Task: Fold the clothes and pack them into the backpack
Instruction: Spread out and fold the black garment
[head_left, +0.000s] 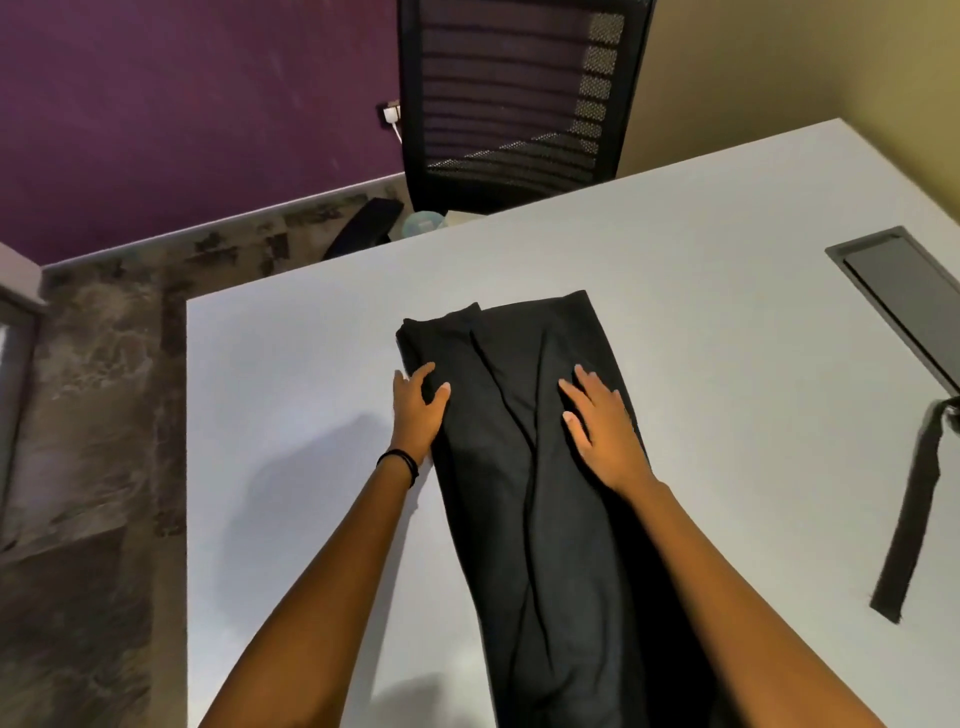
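A black garment (524, 467) lies folded into a long narrow strip on the white table (291, 395), running from the near edge toward the middle. My left hand (418, 410) rests on its left edge, fingers spread and slightly curled on the cloth. On the strip's right side my right hand (602, 431) lies flat, palm down. A black strap (919, 509) at the far right reaches in from the frame edge; what it belongs to is hidden. No backpack body is visible.
A dark rectangular cable hatch (904, 296) is set into the table at the right. A black mesh office chair (514, 98) stands behind the far edge. Patterned floor (104, 415) shows left of the table, with a purple wall beyond.
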